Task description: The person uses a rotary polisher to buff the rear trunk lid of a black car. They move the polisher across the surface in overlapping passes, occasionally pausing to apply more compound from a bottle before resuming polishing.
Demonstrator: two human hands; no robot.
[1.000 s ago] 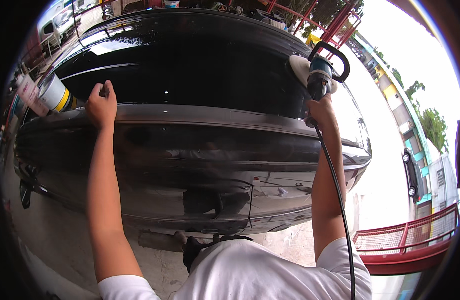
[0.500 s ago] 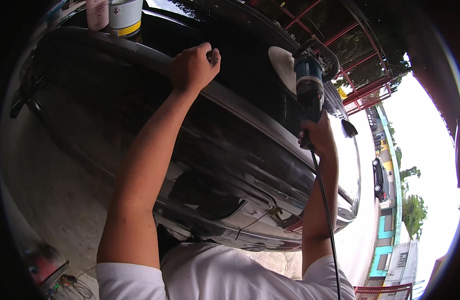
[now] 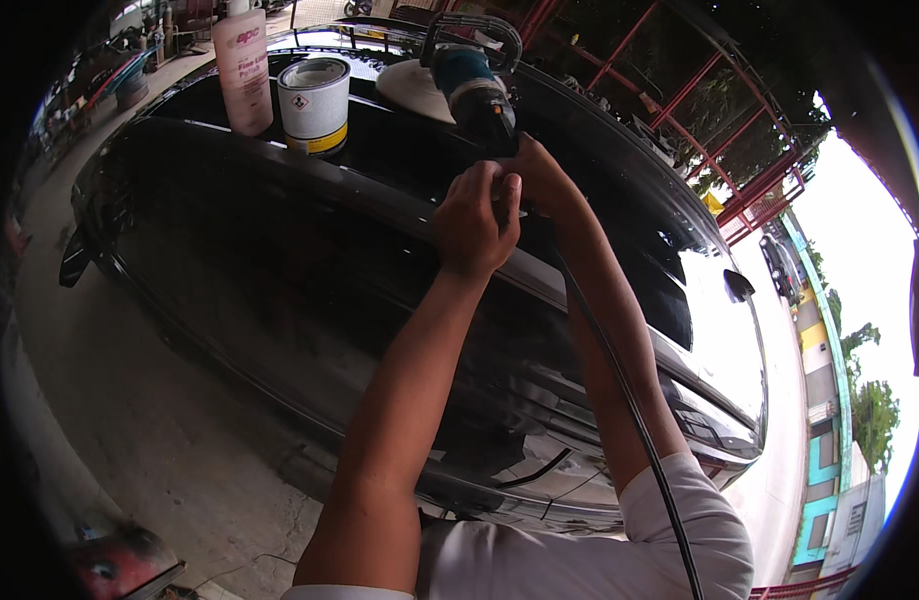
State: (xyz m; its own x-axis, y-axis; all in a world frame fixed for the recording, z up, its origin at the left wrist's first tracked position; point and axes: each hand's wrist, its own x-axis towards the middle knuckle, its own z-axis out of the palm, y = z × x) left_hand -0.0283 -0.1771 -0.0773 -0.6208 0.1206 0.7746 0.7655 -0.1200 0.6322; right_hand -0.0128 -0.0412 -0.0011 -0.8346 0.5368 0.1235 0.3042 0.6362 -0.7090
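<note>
A teal and black polisher (image 3: 466, 82) lies on the roof of a black car (image 3: 279, 250), its white pad (image 3: 411, 84) flat on the paint. My right hand (image 3: 542, 176) grips the tool's rear handle. My left hand (image 3: 476, 222) is pressed against it from the left, fingers curled around the same rear end at the roof's edge. The tool's black cord (image 3: 619, 385) runs down along my right forearm.
A pink bottle (image 3: 243, 68) and a white tin with a yellow band (image 3: 314, 104) stand on the roof left of the polisher. A concrete floor (image 3: 129, 400) lies below the car, with a red object (image 3: 119, 562) at the lower left. Red railings (image 3: 739, 190) stand behind.
My left hand has left the roof edge and moved right to join my right hand on the polisher. My view has swung left, bringing the bottle and tin into sight.
</note>
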